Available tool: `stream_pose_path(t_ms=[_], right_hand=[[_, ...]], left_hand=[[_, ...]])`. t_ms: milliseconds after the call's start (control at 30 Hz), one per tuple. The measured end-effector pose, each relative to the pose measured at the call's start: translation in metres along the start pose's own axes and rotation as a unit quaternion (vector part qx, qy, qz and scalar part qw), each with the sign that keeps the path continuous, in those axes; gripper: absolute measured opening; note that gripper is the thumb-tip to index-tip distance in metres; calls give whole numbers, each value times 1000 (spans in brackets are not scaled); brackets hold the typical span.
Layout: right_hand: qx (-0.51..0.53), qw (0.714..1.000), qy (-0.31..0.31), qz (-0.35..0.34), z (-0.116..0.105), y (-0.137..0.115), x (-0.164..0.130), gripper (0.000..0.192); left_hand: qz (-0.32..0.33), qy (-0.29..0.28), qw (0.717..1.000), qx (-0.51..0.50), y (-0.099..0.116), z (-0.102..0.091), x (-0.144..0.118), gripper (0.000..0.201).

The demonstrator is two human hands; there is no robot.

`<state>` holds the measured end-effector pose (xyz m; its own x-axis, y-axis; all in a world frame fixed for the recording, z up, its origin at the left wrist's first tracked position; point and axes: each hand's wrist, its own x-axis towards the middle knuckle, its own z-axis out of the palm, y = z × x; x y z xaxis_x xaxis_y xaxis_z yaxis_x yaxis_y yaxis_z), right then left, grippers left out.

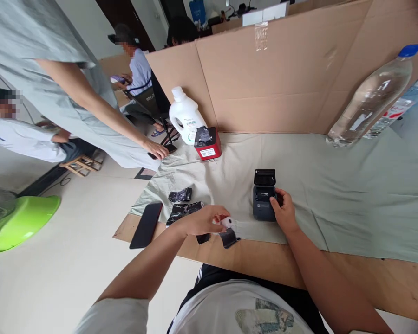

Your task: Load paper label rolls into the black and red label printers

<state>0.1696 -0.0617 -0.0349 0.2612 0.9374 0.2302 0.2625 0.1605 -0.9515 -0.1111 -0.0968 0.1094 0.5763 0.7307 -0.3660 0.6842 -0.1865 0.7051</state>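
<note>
Our left hand (200,221) pinches a small white paper roll (227,221) between fingertips; it looks light and easily crushed, best held by its ends. Just right of it, our right hand (284,211) rests curled on the black printer (264,197), lid open, stiff and steady. Left of the holding hand lie three black wrappers (180,195), one phone (146,225); beyond, one red printer (208,144).

Right hand (284,211) on printer (264,197), perhaps gripping
</note>
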Motion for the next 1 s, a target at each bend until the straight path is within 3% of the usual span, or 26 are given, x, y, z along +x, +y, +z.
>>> stream_pose_path(t_ms=[67,167,267,333,433,667,867,1000], right_hand=[[-13,1000,-11,-14,0,0,-1,52],[-33,998,-32,-50,-3,-2,-2,64],[-50,995,-34,-84,-7,-5,-2,71],[-67,992,-31,-99,-8,-8,-2,72],[-91,989,-30,-110,-9,-13,-3,62],[-122,978,-18,-167,-13,-29,-6,17],[-138,972,-14,-190,-16,-34,-6,11],[-133,971,-15,-199,-16,-34,-5,11]], left_hand=[[70,24,997,-21,25,-2,31,29],[136,115,984,28,50,2,90,30],[123,147,978,86,57,11,140,31],[92,143,977,132,56,16,159,28],[76,130,972,183,51,21,165,22],[100,155,958,219,47,25,159,16],[105,176,956,210,46,29,160,15],[111,222,951,183,43,34,161,15]])
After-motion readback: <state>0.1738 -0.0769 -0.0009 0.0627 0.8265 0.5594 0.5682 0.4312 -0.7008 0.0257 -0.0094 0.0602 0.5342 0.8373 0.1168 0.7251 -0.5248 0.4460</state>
